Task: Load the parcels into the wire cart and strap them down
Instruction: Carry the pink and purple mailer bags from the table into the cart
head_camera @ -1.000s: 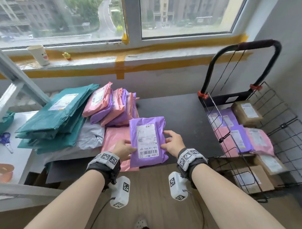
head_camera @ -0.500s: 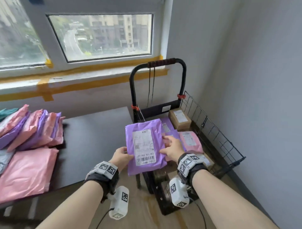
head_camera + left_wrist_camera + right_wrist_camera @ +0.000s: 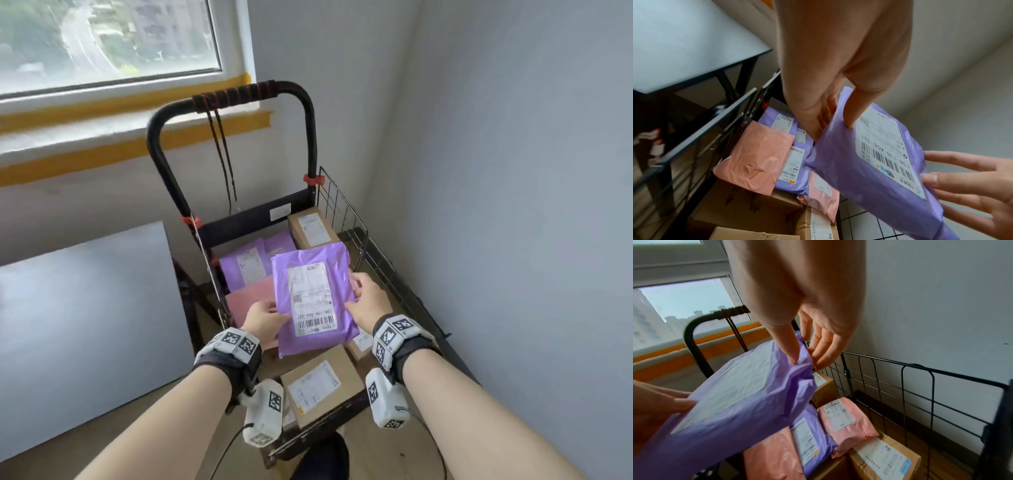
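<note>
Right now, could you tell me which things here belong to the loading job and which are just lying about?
Job:
- purple parcel, held by left hand and right hand
- wire cart
- pink parcel, cardboard box already inside
- cord on the handle

Lying about:
- table
- window

held purple parcel (image 3: pixel 313 301) label "138-138-a06-331", cart purple parcel (image 3: pixel 791 164) label "40p n003"

We see the purple parcel (image 3: pixel 313 301) as smooth, slightly glossy plastic film, crinkled at its edges, with a matt white paper label (image 3: pixel 311 298). The pink mailers (image 3: pixel 756 155) have the same shiny, wrinkled plastic. The boxes (image 3: pixel 317 383) are matt brown cardboard. The wire cart (image 3: pixel 346 209) is black-coated metal wire. The tabletop (image 3: pixel 85 315) looks smooth and faintly reflective.
</note>
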### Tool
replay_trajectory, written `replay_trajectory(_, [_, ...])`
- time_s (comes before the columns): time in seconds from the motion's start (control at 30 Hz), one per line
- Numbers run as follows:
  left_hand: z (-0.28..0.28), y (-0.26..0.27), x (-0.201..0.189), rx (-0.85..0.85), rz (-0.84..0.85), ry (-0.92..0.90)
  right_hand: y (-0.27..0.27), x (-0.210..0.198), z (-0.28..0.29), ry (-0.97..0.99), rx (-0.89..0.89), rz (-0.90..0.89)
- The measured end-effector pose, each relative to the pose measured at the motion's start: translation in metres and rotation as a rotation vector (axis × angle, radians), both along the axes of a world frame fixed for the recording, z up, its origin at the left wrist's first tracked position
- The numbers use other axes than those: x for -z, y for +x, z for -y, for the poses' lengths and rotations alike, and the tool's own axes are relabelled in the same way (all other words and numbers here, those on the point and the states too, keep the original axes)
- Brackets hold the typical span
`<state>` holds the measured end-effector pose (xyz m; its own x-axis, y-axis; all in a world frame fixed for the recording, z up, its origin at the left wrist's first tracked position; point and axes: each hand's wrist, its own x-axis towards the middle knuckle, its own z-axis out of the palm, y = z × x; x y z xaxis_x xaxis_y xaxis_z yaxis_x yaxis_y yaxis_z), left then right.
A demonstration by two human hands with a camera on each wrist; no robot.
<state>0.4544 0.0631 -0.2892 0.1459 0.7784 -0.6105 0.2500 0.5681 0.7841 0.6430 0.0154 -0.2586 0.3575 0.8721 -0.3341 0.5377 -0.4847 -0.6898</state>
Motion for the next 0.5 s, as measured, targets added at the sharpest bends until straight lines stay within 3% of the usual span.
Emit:
replay_trajectory(0.27, [-0.091, 0.077, 0.107, -0.096, -0.029, -0.171, 0.051, 0.081, -0.097, -0.205, -0.309, 0.325])
replay_trajectory(0.5, [-0.133, 0.12, 0.193, -0.109, -0.179, -0.239, 0.078, 0.186, -0.135, -0.383, -0.392, 0.269])
